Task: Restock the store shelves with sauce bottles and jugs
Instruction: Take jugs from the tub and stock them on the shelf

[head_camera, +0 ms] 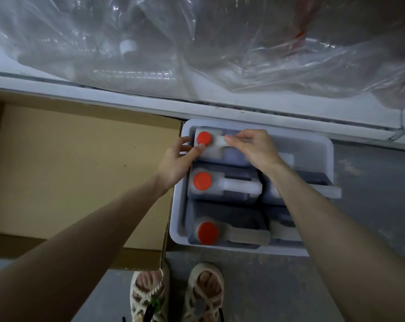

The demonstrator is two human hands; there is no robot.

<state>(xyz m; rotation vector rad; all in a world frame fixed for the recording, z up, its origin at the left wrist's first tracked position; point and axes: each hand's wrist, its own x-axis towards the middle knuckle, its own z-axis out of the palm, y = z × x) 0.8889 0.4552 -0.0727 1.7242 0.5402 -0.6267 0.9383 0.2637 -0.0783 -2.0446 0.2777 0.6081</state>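
A pale plastic crate (322, 145) on the floor holds several dark sauce jugs with red caps and white handles. My right hand (250, 145) curls round the handle of the far jug (216, 145), at the crate's far left corner. My left hand (180, 161) touches that jug beside its red cap (203, 138), fingers fairly straight. Nearer to me lie a second jug (222, 184) and a third jug (227, 231). Others on the right are partly hidden under my right forearm.
An empty open cardboard box (80, 163) sits left of the crate. Beyond both runs the shelf's pale front edge (220, 105), and clear plastic bags (173, 43) of bottles lie on the shelf. My sandalled feet (176, 293) stand on grey floor.
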